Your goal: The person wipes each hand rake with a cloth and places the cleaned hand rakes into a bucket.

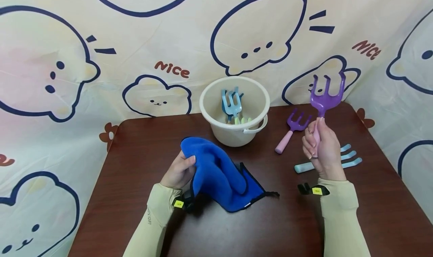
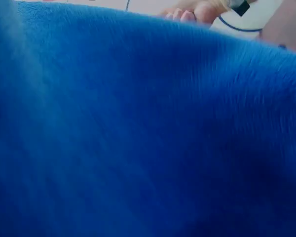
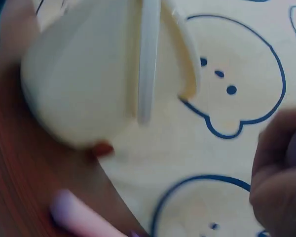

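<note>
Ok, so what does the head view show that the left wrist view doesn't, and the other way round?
Only the head view shows the bucket with forks in it, the purple fork held up, and a second purple fork and a light blue fork on the table.

Only the left wrist view shows the cloth's fuzzy surface close enough to fill most of the picture; it adds no new object.

Both show the blue cloth, the right hand and the printed sheet behind.

Mounted at head height, facing forward and down over the table (image 1: 142, 144); at left wrist, close up to the cloth (image 2: 138, 123); at right wrist, near the bucket (image 3: 84, 84), shared with head view.
</note>
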